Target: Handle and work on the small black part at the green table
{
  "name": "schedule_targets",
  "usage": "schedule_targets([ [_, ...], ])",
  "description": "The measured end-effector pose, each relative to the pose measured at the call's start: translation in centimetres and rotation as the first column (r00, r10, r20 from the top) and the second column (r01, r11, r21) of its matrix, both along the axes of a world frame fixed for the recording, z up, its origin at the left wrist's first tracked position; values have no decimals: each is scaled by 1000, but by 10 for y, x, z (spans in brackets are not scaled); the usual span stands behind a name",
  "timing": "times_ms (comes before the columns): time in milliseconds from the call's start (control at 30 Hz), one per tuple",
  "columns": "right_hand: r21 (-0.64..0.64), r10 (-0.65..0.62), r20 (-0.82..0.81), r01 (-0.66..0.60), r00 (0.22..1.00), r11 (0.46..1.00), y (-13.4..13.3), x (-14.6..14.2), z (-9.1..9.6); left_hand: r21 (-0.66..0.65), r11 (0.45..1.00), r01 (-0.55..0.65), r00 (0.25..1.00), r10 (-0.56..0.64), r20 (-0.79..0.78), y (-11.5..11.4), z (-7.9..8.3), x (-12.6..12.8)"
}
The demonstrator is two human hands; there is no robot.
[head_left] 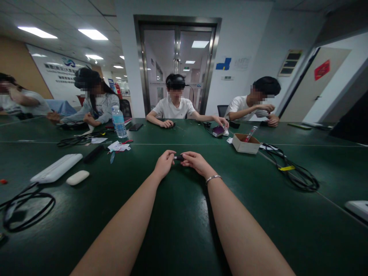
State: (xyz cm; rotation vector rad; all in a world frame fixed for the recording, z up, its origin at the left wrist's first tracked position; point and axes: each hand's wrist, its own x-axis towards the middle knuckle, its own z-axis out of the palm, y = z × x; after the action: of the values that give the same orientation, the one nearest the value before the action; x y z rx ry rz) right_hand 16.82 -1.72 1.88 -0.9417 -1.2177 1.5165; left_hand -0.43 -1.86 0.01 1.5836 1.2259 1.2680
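Observation:
Both of my arms stretch out over the dark green table (178, 230). My left hand (164, 163) and my right hand (194, 161) meet in the middle, fingers pinched on a small black object (179, 157) with a light tip on its left end. The object is too small to name. A silver bracelet (213, 178) circles my right wrist.
A white power strip (56, 168) and a white oval case (77, 177) lie left, with a black cable coil (23, 209). A water bottle (119, 122), a cardboard box (245, 143) and black cables (296, 174) stand farther off. Several people sit across the table.

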Motion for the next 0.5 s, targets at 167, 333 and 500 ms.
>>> schedule_targets([
  [167, 5, 7, -3, -7, 1000, 1000, -1, 0, 1, -17, 1000, 13, 1000, -13, -4, 0, 0, -1],
  [333, 3, 6, 0, -6, 1000, 1000, -1, 1, 1, -11, 1000, 17, 1000, -17, -22, 0, 0, -1],
  [500, 6, 9, -6, -9, 1000, 1000, -1, 1, 1, -31, 999, 27, 1000, -28, -8, -2, 2, 0],
])
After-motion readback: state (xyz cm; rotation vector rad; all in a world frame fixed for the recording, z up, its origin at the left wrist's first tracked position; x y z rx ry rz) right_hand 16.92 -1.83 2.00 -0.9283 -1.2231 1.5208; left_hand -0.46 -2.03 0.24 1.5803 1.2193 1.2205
